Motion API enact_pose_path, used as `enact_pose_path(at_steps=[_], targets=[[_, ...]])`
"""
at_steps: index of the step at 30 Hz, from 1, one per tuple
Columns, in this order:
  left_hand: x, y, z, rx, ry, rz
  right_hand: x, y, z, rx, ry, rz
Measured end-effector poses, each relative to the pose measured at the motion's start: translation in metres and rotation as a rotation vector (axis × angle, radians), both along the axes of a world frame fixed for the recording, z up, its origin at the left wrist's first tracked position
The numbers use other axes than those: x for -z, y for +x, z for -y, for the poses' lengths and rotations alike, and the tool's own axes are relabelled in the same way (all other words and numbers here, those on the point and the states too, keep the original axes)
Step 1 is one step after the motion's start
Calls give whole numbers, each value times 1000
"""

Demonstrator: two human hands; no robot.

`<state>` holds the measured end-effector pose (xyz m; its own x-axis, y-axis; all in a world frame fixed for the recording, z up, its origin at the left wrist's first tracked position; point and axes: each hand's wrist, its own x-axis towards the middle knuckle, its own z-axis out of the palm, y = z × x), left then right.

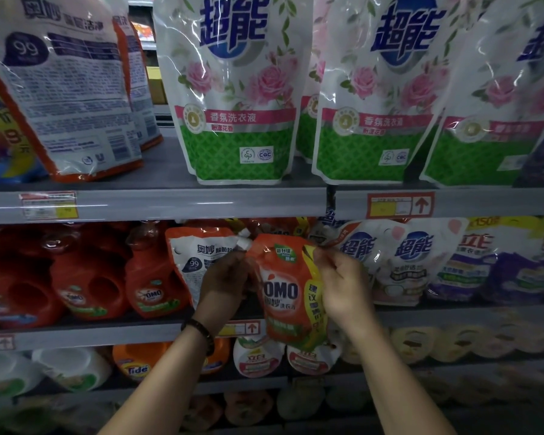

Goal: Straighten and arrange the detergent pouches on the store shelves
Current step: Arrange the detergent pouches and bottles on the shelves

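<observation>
Nearest the camera, two bare forearms reach up to the middle shelf, the left one wearing a dark beaded bracelet [199,328] at the wrist. Between the hands hangs an orange OMO detergent pouch [288,290] with a yellow side stripe, held upright in front of the grey shelf edge [107,335] rather than resting on it. The left hand [225,279] is closed around the pouch's upper left edge near the spout, and the right hand [343,284] pinches its upper right corner. Just behind the left hand stands a white and orange pouch [198,255] showing its printed back. Left of that sit red OMO plastic jugs [151,287]; to the right lean white pouches with blue lettering [399,259]. On the upper shelf stand tall white pouches with pink roses and green bases [239,98].
</observation>
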<state>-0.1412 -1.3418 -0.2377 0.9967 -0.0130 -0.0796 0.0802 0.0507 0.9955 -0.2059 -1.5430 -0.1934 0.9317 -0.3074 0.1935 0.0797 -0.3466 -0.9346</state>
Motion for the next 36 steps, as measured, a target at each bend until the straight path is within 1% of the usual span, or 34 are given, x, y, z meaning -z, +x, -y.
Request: enact_pose_path(at_steps=[2, 4, 9, 11, 13, 16, 19, 20, 24, 28, 31, 36], targets=[[-2, -2, -2, 11, -111, 32, -1, 8, 8, 12, -55, -37], [-3, 2, -3, 9, -183, 34, -4, 13, 14, 10, -107, -46], [-6, 6, -4, -11, -404, -39, -2, 25, 23, -60, -209, -20], [-6, 5, -3, -30, -407, -30, -1, 30, 26, -63, -257, -4], [-3, 6, -2, -62, -387, -43, 0, 34, 26, -64, -217, 16], [-3, 5, -3, -67, -394, -48, 4, 36, 24, -56, -79, 24], [3, 5, -4, -87, -221, 32, 10, 38, 23, -42, 30, 12], [4, 4, -3, -80, -218, 29, 13, 38, 24, -35, 35, 18], [0, 4, 5, -88, -352, -86, 22, 36, 23, -21, 58, 35], [-1, 4, 9, -111, -423, -127, 26, 38, 20, 9, 98, 19], [-1, 7, 7, -91, -573, -216, 26, 41, 20, 15, 119, 6], [4, 7, 10, -78, -572, -254, 22, 40, 22, 26, 102, 8]])
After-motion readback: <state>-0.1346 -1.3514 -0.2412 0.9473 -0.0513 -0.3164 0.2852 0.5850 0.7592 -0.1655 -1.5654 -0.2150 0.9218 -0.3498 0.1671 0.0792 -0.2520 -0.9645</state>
